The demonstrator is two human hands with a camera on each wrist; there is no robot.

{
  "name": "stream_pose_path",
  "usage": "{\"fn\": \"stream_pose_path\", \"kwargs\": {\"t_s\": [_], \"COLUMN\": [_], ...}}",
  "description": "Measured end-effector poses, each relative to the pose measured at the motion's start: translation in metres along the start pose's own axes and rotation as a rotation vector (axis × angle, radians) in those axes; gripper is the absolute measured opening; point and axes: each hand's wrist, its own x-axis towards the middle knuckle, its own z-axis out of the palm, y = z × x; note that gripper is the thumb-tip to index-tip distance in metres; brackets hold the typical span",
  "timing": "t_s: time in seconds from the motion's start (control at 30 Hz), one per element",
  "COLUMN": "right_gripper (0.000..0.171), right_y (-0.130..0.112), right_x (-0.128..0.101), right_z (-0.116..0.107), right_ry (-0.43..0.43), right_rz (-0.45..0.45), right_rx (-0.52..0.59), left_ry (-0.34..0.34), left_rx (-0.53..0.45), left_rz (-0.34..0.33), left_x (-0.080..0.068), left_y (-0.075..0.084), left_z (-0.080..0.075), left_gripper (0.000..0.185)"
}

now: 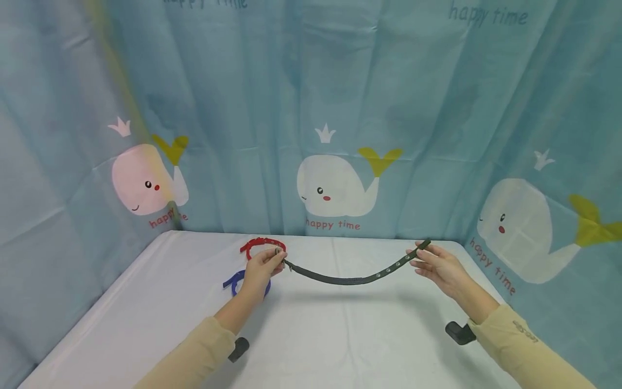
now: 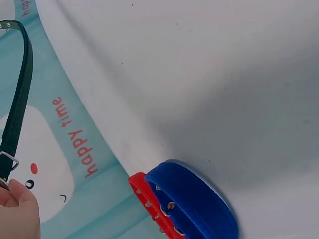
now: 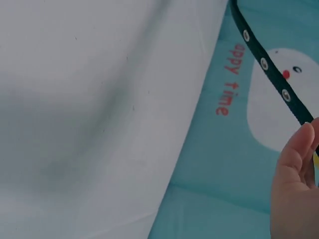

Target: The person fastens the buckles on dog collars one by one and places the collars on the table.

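A dark green collar (image 1: 335, 280) with metal eyelets sags in a shallow curve between both hands, raised over the white table. My left hand (image 1: 262, 266) pinches its buckle end between thumb and fingers; a metal loop (image 2: 10, 159) shows just beyond the fingertips in the left wrist view. At the other end, my right hand (image 1: 441, 269) pinches the strap near its tip, past the row of eyelets (image 3: 264, 63). Behind and beside the left hand lie a red collar (image 1: 262, 241) and a blue collar (image 1: 235, 279), each curled into a loop and partly hidden by that hand.
The white-covered table (image 1: 340, 335) reaches back to a light blue curtain (image 1: 272, 108) printed with whales. Curtain also hangs along the left and right sides. A dark device (image 1: 239, 349) shows beneath the left wrist, another dark device (image 1: 459, 333) beneath the right.
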Motion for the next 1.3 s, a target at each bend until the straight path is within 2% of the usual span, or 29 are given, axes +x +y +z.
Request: {"fn": "stream_pose_path", "kwargs": {"t_s": [0.27, 0.57, 0.9, 1.07, 1.3], "right_gripper": [0.022, 0.019, 0.022, 0.021, 0.017], "right_y": [0.000, 0.001, -0.002, -0.003, -0.002], "right_x": [-0.009, -0.015, -0.027, -0.030, -0.034], "right_z": [0.014, 0.035, 0.053, 0.062, 0.073], "right_ry": [0.007, -0.001, 0.018, 0.038, 0.067], "right_rz": [-0.034, -0.054, -0.050, -0.066, -0.099], "right_rx": [0.031, 0.032, 0.025, -0.026, -0.120], "left_ry": [-0.024, -0.025, -0.015, -0.023, -0.025], "left_rx": [0.022, 0.059, 0.055, 0.054, 0.101], "left_rz": [-0.037, -0.001, 0.019, 0.018, 0.019], "left_x": [-0.008, -0.020, -0.031, -0.036, -0.040], "left_y": [0.008, 0.014, 0.020, 0.023, 0.029], "left_z": [-0.005, -0.014, -0.018, -0.019, -0.014], "left_gripper": [0.035, 0.030, 0.039, 0.036, 0.033]}}
